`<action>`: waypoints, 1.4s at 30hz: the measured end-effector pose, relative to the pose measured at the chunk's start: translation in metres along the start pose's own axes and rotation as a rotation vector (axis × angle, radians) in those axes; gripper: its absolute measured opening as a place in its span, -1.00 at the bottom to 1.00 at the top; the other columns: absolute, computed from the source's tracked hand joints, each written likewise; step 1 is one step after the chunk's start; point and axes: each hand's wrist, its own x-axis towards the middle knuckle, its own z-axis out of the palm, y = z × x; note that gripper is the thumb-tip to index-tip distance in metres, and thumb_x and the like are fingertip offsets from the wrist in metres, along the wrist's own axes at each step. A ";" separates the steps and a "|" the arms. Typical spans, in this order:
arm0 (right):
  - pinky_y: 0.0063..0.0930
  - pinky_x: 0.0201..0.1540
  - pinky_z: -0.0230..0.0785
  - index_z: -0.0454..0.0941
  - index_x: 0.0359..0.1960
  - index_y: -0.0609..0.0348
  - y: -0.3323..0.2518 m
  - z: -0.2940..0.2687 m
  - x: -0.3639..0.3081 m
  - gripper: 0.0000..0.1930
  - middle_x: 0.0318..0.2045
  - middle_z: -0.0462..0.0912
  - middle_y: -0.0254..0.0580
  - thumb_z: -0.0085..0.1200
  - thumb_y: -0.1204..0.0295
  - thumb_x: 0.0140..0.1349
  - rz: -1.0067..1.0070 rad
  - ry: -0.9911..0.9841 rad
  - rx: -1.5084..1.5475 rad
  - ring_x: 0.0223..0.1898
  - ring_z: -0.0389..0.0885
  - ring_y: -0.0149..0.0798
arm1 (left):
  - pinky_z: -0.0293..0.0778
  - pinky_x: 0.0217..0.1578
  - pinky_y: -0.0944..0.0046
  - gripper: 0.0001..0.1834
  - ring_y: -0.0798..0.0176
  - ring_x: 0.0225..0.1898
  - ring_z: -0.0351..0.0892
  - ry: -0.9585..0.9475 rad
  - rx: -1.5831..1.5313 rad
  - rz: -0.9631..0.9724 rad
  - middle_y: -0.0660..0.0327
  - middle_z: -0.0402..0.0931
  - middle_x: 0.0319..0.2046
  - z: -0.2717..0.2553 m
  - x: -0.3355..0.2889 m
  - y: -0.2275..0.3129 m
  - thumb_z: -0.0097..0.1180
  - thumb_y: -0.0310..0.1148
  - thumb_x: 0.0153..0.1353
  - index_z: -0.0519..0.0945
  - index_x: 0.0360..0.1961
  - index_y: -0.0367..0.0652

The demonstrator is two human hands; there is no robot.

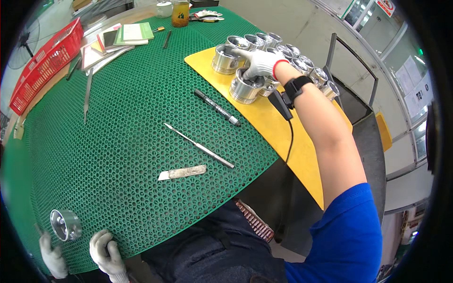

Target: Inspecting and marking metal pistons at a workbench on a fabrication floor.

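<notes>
One blue sleeve [351, 236] lies nearest, one right hand [259, 63] touching one piston [244, 92].

Just off centre toward twelve o'clock, we are seeing white lettering on a black marker [217, 107]. At two, we are noticing a red-and-white sign [386, 5], its print too small. Between two and three, a posted white sheet [415, 88] is bearing large dark characters; toward eleven, a jar [180, 14] is showing a dark mark.
</notes>
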 end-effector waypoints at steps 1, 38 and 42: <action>-0.33 -0.17 0.53 0.18 0.39 -0.20 -0.002 -0.002 0.004 -0.12 -0.14 0.67 -0.01 0.28 0.27 -0.07 0.008 -0.030 -0.030 -0.24 0.67 -0.15 | 0.45 -0.07 0.04 -0.82 -0.06 -0.18 0.56 -0.001 0.001 0.000 -0.03 0.59 -0.25 0.001 0.001 0.002 0.02 -0.57 -0.05 0.56 -0.36 -0.30; -0.21 -0.22 0.53 0.59 -0.09 -0.15 -0.316 0.073 -0.094 -0.71 -0.27 0.64 -0.17 0.17 0.25 0.12 -1.030 0.400 0.004 -0.26 0.65 -0.04 | 0.51 -0.15 0.16 -0.85 0.09 -0.24 0.63 0.132 -0.011 0.243 0.21 0.65 -0.30 -0.005 0.000 0.005 0.25 -0.43 -0.01 0.65 -0.35 -0.09; -0.23 -0.23 0.54 0.58 -0.05 -0.16 -0.321 0.071 -0.095 -0.72 -0.24 0.66 -0.17 0.10 0.28 0.19 -1.128 0.420 0.132 -0.28 0.66 -0.05 | 0.50 -0.12 0.15 -0.84 0.07 -0.20 0.63 0.090 0.002 0.228 0.17 0.65 -0.27 -0.008 0.000 0.004 0.24 -0.47 -0.02 0.65 -0.34 -0.13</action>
